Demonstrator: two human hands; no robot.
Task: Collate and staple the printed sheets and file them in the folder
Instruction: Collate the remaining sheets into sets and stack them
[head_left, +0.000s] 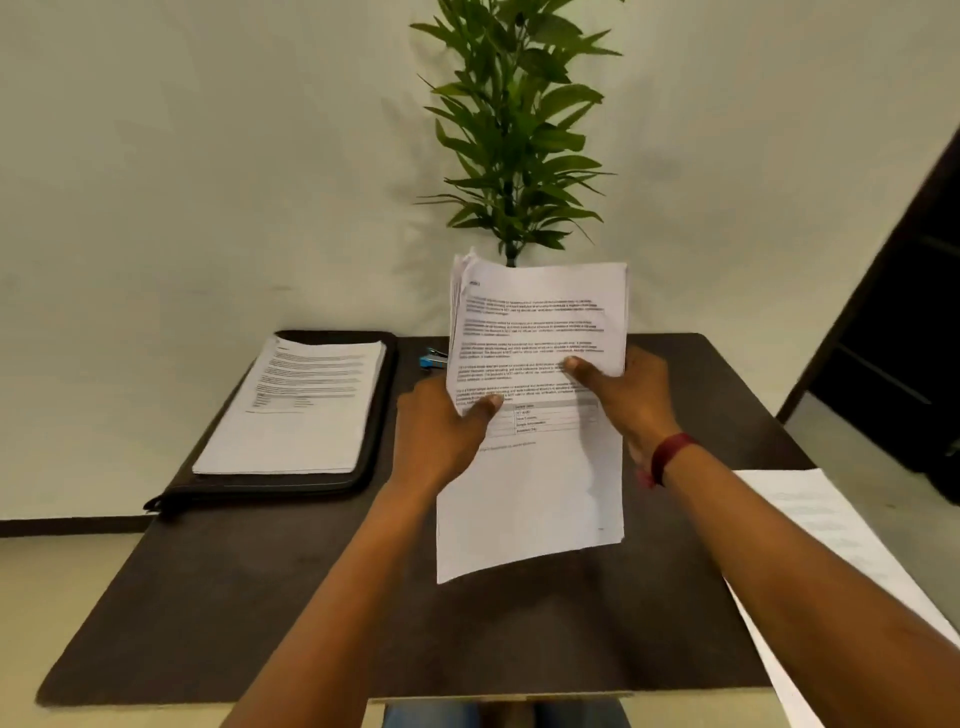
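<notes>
Head view: a stack of printed sheets (540, 322) is held upright in the air above the middle of the dark table (260, 597), text side facing the camera, its top corners fanned slightly apart at the upper left. The left hand (441, 431) grips the stack's left edge, thumb pressed on the front page and fingers hidden behind; the right hand (628, 395) grips the right edge the same way, thumb across the print (a red band (670, 457) circles that wrist). The bottom edge of the stack hangs free of the tabletop. Just behind the stack's left edge, a small blue stapler (432, 359) lies on the table, partly hidden by the paper. Farther left, a black folder (260, 486) lies flat at the table's far left corner with a second pile of printed pages (301, 410) resting on it. At the right edge of the table, a loose sheet (810, 530) juts out past the rim. A leafy green plant (519, 130) stands behind the table against the pale wall.
</notes>
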